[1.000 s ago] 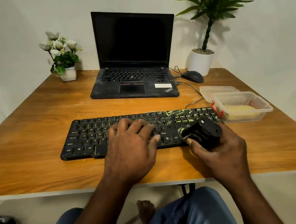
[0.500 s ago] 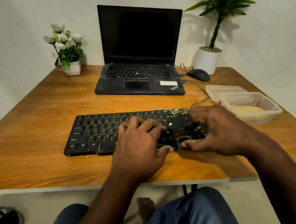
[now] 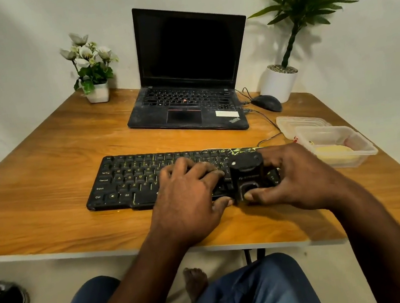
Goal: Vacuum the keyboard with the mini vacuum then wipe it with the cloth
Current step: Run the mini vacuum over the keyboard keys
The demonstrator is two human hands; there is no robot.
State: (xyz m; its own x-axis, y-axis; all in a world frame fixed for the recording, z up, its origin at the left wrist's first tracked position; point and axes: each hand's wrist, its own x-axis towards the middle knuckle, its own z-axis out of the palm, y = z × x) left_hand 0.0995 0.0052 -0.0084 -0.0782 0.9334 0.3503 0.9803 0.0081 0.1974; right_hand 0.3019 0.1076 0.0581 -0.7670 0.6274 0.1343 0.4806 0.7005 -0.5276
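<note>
Two hands in my head view: my left hand [image 3: 190,199] lies palm-down, fingers relaxed, on the matte black keyboard [image 3: 145,177] near the wooden table's [image 3: 45,200] front edge. My right hand [image 3: 299,178] clasps the boxy black mini vacuum [image 3: 248,175] standing on the right-side keys.

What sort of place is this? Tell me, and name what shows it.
Most likely a home or small-office desk: a wooden table carries an open laptop, a separate black keyboard and a wired mouse.
</note>
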